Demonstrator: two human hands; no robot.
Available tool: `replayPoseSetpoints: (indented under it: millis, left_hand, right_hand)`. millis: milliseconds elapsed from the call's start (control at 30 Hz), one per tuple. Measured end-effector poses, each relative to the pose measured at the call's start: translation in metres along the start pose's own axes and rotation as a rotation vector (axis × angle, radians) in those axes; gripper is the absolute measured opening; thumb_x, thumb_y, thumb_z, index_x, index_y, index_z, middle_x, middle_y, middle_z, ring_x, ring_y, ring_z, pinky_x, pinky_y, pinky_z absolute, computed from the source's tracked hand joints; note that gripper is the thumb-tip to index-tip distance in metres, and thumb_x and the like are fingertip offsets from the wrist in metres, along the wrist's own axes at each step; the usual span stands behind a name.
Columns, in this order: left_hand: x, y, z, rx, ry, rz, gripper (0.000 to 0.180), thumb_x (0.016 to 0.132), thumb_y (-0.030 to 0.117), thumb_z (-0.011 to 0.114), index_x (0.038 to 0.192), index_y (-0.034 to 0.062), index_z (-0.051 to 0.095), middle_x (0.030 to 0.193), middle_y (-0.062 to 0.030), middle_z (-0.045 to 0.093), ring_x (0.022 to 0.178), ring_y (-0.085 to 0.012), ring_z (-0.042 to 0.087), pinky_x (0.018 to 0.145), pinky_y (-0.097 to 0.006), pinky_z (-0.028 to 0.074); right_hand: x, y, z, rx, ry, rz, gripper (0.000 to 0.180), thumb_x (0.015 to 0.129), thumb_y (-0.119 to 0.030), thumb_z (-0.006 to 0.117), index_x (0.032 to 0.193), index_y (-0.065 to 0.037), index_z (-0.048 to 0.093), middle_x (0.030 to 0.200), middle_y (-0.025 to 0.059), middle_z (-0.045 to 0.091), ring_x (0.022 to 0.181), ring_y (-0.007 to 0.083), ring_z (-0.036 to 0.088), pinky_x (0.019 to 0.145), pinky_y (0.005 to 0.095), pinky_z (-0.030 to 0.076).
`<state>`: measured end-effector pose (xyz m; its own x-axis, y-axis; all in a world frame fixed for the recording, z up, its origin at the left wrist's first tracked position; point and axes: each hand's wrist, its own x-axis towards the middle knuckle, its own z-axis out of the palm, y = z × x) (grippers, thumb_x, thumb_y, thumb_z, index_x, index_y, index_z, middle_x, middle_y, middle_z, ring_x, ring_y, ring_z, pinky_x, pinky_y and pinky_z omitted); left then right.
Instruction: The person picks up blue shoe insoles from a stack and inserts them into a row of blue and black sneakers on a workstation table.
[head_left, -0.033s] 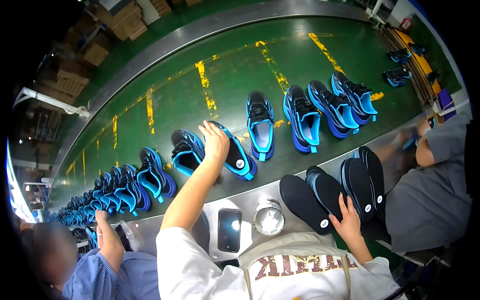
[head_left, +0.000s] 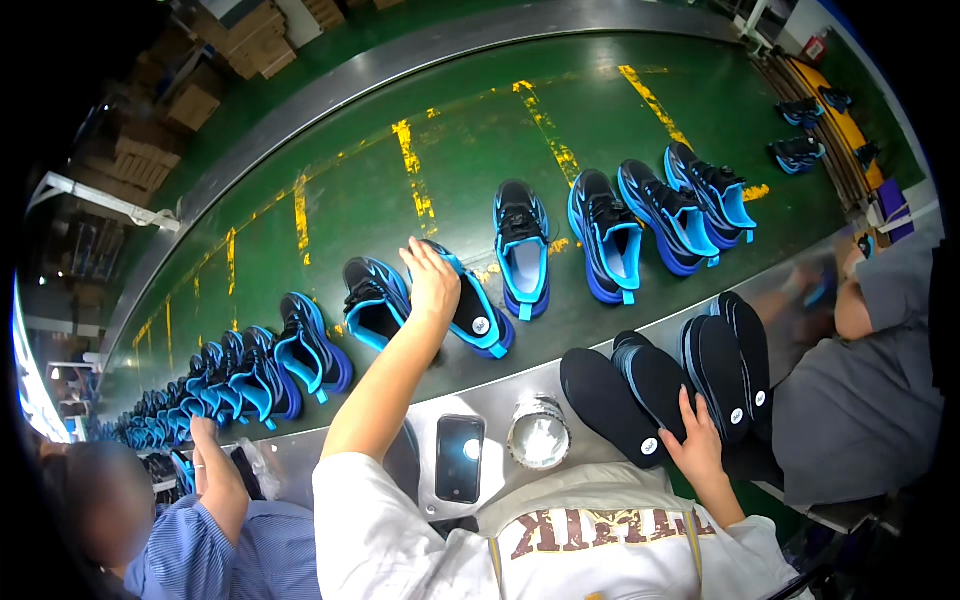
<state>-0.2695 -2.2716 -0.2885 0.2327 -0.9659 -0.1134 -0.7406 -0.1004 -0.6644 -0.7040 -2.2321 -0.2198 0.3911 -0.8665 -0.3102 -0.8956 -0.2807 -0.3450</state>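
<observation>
My left hand [head_left: 434, 284] lies across the front of a black and blue sneaker [head_left: 476, 318], its fingers stretched out and its thumb hidden. Inside that sneaker a black insole with a round white sticker shows at the heel. Just left stands another sneaker [head_left: 374, 322], partly covered by my wrist. On the metal ledge, my right hand [head_left: 698, 442] rests with spread fingers on the lower part of a black insole stack [head_left: 652, 382]. One insole [head_left: 598, 400] lies to the left of that stack, and another stack [head_left: 712, 375] is to its right.
Several sneakers stand on the green conveyor belt [head_left: 350, 170], including one with a pale insole [head_left: 521, 262]. A phone [head_left: 459, 460] and a round plastic-wrapped container [head_left: 539, 435] sit on the metal ledge [head_left: 410, 405]. Co-workers' arms [head_left: 222, 480] are close on both sides.
</observation>
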Motion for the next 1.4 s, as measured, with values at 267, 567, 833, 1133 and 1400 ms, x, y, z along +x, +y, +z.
replayPoseSetpoints:
  millis: [267,567,833,1133,1400]
  left_hand:
    - [-0.009,-0.074,-0.005,-1.401,0.065,-0.029,0.023,0.068,0.011,0.052,0.055,-0.0061,0.044,0.099,-0.0212,0.06,0.087,-0.0324,0.059,0.07,-0.036,0.047]
    - [0.01,-0.083,-0.058,-2.104,0.349,-0.19,0.033,0.069,0.002,0.052,0.102,0.0029,0.047,0.097,-0.0109,0.054,0.053,-0.0099,0.047,0.049,-0.023,0.04]
    - [0.066,0.016,-0.06,-1.292,0.134,0.119,0.058,0.079,0.029,0.057,0.128,0.0118,0.033,0.099,-0.0203,0.056,0.089,-0.0373,0.055,0.074,-0.041,0.046]
    - [0.061,0.035,-0.066,-1.575,0.065,-0.268,0.042,0.084,0.039,0.049,0.074,-0.0007,0.053,0.069,-0.0255,0.056,0.071,-0.0432,0.054,0.062,-0.048,0.042]
    - [0.047,0.035,-0.054,-1.809,0.058,-0.189,0.036,0.084,0.029,0.055,0.065,-0.0001,0.047,0.051,-0.0065,0.036,0.051,-0.0099,0.032,0.046,-0.03,0.031]
  right_hand:
    - [-0.007,0.013,-0.001,0.1,0.024,-0.055,0.065,0.074,-0.021,0.062,0.131,-0.008,0.033,0.129,0.0293,0.032,0.113,0.0439,0.039,0.093,0.0432,0.035]
    - [0.0,0.005,-0.039,0.168,-0.068,0.002,0.052,0.086,-0.02,0.049,0.131,0.0,0.03,0.132,0.0305,0.026,0.119,0.0432,0.033,0.096,0.0381,0.032]
    - [0.11,-0.045,-0.099,0.357,0.235,-0.222,0.019,0.085,-0.011,0.051,0.092,0.004,0.06,0.096,0.0171,0.059,0.088,0.0264,0.058,0.076,0.031,0.044]
    - [0.219,-0.129,-0.065,0.469,-0.536,-0.085,0.019,0.067,-0.017,0.066,0.072,0.002,0.066,0.064,0.0122,0.062,0.058,0.0171,0.057,0.057,0.0302,0.046]
    - [0.237,-0.143,0.034,-0.314,-0.064,-0.727,0.019,0.07,-0.013,0.06,0.082,0.001,0.061,0.096,0.0197,0.05,0.085,0.0334,0.055,0.074,0.0383,0.047]
